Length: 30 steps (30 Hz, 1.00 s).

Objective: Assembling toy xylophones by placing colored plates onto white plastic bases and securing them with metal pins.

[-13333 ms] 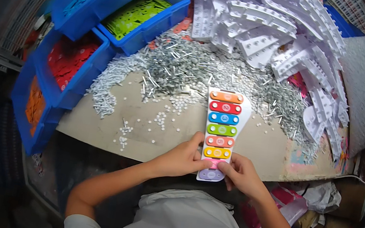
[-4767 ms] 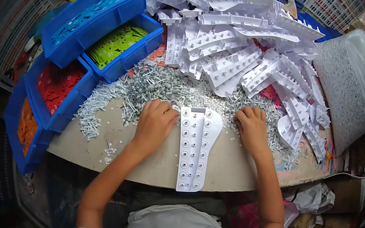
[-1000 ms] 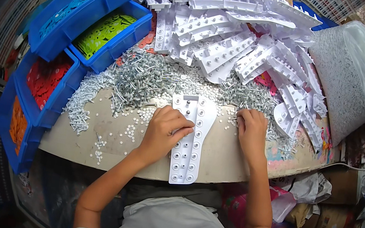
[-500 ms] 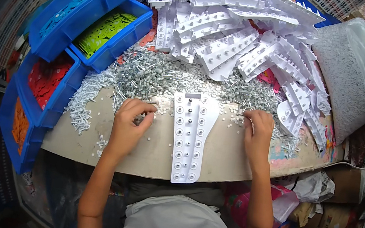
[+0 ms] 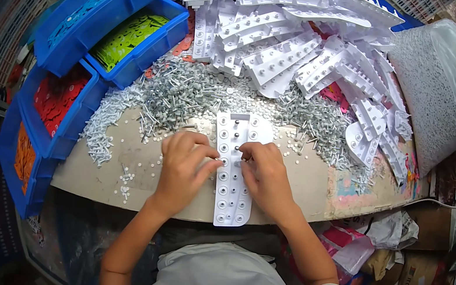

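Observation:
A long white plastic piece [image 5: 228,185], with a row of round sockets along each side and a middle channel, lies before me at the table's front edge. A few dark metal pins stand at the far end of its channel. My left hand [image 5: 185,162] is at its left edge, thumb and fingertips pinched by a left-row socket; anything between them is too small to make out. Over its right side bends my right hand [image 5: 265,175], fingers curled in a pinch close to the middle channel; what that pinch holds is hidden.
Heaps of metal pins [image 5: 179,91] and small white discs [image 5: 246,101] lie beyond the piece, white pins [image 5: 102,124] to the left. More white plastic pieces [image 5: 279,56] are piled behind. Blue bins [image 5: 133,66] with coloured parts line the left; a clear full bag [image 5: 423,95] stands right.
Both hands have come inward from the heaps to the white plastic piece, the left moving right and the right moving left. The view has shifted slightly.

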Each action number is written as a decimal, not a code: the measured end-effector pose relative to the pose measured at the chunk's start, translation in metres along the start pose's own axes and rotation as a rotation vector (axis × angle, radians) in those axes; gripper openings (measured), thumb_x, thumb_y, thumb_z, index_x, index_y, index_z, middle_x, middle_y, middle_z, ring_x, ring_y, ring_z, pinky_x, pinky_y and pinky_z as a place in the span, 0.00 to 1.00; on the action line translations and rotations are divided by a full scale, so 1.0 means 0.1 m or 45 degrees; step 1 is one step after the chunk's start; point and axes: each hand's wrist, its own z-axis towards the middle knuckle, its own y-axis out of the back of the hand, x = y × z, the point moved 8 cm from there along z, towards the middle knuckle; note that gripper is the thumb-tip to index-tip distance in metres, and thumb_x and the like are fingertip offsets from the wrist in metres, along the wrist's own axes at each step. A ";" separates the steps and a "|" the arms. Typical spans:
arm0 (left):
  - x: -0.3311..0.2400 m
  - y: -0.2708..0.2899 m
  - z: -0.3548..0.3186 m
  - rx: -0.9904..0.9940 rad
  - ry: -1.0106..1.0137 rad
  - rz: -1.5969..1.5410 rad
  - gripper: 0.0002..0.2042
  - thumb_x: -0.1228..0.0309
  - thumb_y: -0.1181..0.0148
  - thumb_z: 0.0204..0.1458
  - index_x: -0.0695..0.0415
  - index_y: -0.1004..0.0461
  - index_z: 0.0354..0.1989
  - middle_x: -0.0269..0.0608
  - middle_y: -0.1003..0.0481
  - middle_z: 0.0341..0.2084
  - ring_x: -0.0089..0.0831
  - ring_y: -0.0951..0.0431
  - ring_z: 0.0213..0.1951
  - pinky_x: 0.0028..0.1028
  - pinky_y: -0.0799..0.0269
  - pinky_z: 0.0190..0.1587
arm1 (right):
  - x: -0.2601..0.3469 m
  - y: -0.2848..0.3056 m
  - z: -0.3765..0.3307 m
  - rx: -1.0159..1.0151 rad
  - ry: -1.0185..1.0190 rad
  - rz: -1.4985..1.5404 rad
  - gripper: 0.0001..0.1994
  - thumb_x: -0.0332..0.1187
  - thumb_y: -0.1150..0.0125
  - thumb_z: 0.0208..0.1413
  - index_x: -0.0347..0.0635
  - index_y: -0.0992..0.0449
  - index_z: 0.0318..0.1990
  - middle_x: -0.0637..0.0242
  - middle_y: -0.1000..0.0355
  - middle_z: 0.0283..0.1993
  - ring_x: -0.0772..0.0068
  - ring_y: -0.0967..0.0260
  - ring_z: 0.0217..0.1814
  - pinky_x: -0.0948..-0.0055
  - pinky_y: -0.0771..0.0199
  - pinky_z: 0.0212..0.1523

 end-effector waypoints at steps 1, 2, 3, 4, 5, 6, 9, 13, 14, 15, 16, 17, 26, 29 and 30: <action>-0.05 -0.05 -0.02 0.026 -0.019 -0.048 0.08 0.70 0.26 0.49 0.54 0.18 0.35 0.36 0.25 0.39 0.38 0.27 0.49 0.39 0.41 0.56 | -0.01 -0.02 0.01 0.009 -0.001 0.006 0.13 0.19 0.35 0.55 0.39 0.23 0.49 0.60 0.25 0.40 0.57 0.29 0.45 0.61 0.27 0.48; -0.07 -0.11 -0.05 0.052 -0.029 -0.056 0.08 0.71 0.26 0.49 0.54 0.18 0.35 0.36 0.25 0.41 0.39 0.27 0.50 0.39 0.41 0.56 | -0.01 -0.03 0.02 0.012 0.001 0.007 0.13 0.19 0.35 0.55 0.39 0.23 0.49 0.60 0.25 0.40 0.57 0.29 0.45 0.61 0.27 0.48; -0.08 -0.15 -0.06 0.052 -0.026 -0.054 0.08 0.71 0.26 0.49 0.54 0.18 0.35 0.36 0.25 0.41 0.39 0.27 0.50 0.39 0.41 0.56 | 0.02 -0.04 0.02 0.008 0.064 -0.038 0.15 0.19 0.35 0.55 0.39 0.23 0.50 0.60 0.25 0.40 0.57 0.29 0.45 0.61 0.27 0.48; -0.10 -0.19 -0.07 0.057 -0.041 -0.062 0.08 0.71 0.26 0.48 0.54 0.18 0.35 0.37 0.25 0.41 0.39 0.27 0.50 0.39 0.41 0.57 | 0.06 -0.03 0.02 0.003 0.127 -0.085 0.17 0.19 0.35 0.54 0.40 0.23 0.51 0.60 0.25 0.40 0.56 0.29 0.45 0.61 0.26 0.47; -0.12 -0.23 -0.09 0.062 -0.057 -0.069 0.08 0.71 0.27 0.48 0.55 0.18 0.35 0.37 0.25 0.42 0.39 0.27 0.51 0.39 0.41 0.57 | 0.07 -0.02 0.03 0.005 0.126 -0.087 0.17 0.19 0.35 0.54 0.40 0.23 0.51 0.60 0.25 0.40 0.56 0.29 0.45 0.61 0.26 0.47; -0.13 -0.27 -0.10 0.086 -0.074 -0.063 0.07 0.70 0.28 0.51 0.56 0.19 0.37 0.37 0.26 0.43 0.40 0.28 0.51 0.41 0.40 0.57 | 0.13 -0.04 0.04 0.034 0.185 -0.163 0.18 0.18 0.35 0.52 0.40 0.22 0.52 0.60 0.25 0.40 0.56 0.29 0.46 0.60 0.27 0.48; -0.18 -0.34 -0.10 0.049 -0.114 -0.043 0.08 0.71 0.28 0.51 0.56 0.19 0.37 0.37 0.25 0.43 0.40 0.28 0.51 0.41 0.40 0.57 | 0.20 -0.01 0.05 0.070 0.246 -0.261 0.20 0.18 0.35 0.51 0.41 0.21 0.52 0.59 0.25 0.40 0.54 0.29 0.47 0.58 0.27 0.50; -0.16 -0.39 -0.12 0.096 -0.126 -0.049 0.08 0.71 0.28 0.50 0.57 0.18 0.37 0.37 0.25 0.43 0.40 0.27 0.52 0.41 0.40 0.57 | 0.09 0.19 0.07 0.009 0.144 -0.178 0.19 0.17 0.36 0.50 0.41 0.19 0.51 0.58 0.24 0.41 0.53 0.29 0.50 0.57 0.29 0.52; -0.19 -0.39 -0.13 0.103 -0.156 -0.031 0.08 0.70 0.28 0.50 0.56 0.18 0.37 0.36 0.24 0.43 0.39 0.27 0.52 0.41 0.40 0.57 | 0.02 0.31 0.05 -0.076 0.123 -0.262 0.16 0.17 0.36 0.53 0.40 0.19 0.48 0.57 0.24 0.41 0.53 0.28 0.50 0.58 0.30 0.53; -0.21 -0.40 -0.13 0.110 -0.186 -0.014 0.08 0.70 0.27 0.50 0.56 0.18 0.37 0.36 0.24 0.44 0.39 0.27 0.53 0.40 0.40 0.58 | -0.05 0.38 0.03 -0.076 0.120 -0.266 0.16 0.17 0.36 0.53 0.40 0.19 0.48 0.57 0.24 0.41 0.53 0.28 0.50 0.58 0.30 0.53; -0.21 -0.41 -0.14 0.109 -0.186 -0.015 0.08 0.70 0.27 0.50 0.56 0.18 0.37 0.36 0.24 0.44 0.39 0.27 0.53 0.40 0.40 0.58 | -0.16 0.53 0.02 -0.209 0.056 -0.318 0.12 0.18 0.37 0.56 0.40 0.20 0.47 0.56 0.24 0.41 0.53 0.28 0.48 0.59 0.29 0.51; -0.23 -0.42 -0.16 0.109 -0.222 0.028 0.09 0.69 0.27 0.49 0.55 0.18 0.36 0.36 0.24 0.43 0.39 0.26 0.53 0.41 0.40 0.58 | -0.25 0.69 -0.01 -0.342 -0.011 -0.375 0.09 0.20 0.37 0.58 0.39 0.20 0.46 0.54 0.24 0.41 0.53 0.27 0.46 0.59 0.29 0.50; -0.07 -0.11 0.06 -0.045 -0.109 0.181 0.07 0.71 0.28 0.50 0.56 0.18 0.37 0.39 0.24 0.39 0.40 0.25 0.47 0.41 0.38 0.54 | -1.01 0.85 -0.31 -0.307 -0.515 -0.499 0.09 0.32 0.33 0.63 0.35 0.24 0.37 0.55 0.26 0.30 0.54 0.27 0.32 0.59 0.28 0.36; 0.35 0.08 0.22 -0.108 -0.017 0.363 0.06 0.73 0.30 0.51 0.57 0.18 0.36 0.39 0.24 0.36 0.41 0.26 0.45 0.40 0.36 0.52 | -0.98 0.77 -0.30 -0.245 -0.515 -0.589 0.12 0.34 0.31 0.61 0.35 0.25 0.35 0.54 0.26 0.30 0.52 0.27 0.32 0.58 0.29 0.36; 0.46 0.09 0.24 -0.087 -0.001 0.428 0.06 0.74 0.30 0.51 0.58 0.18 0.36 0.39 0.24 0.35 0.40 0.26 0.44 0.39 0.36 0.51 | -1.01 0.75 -0.30 -0.246 -0.510 -0.583 0.12 0.34 0.31 0.61 0.35 0.25 0.35 0.54 0.26 0.30 0.52 0.27 0.32 0.58 0.29 0.36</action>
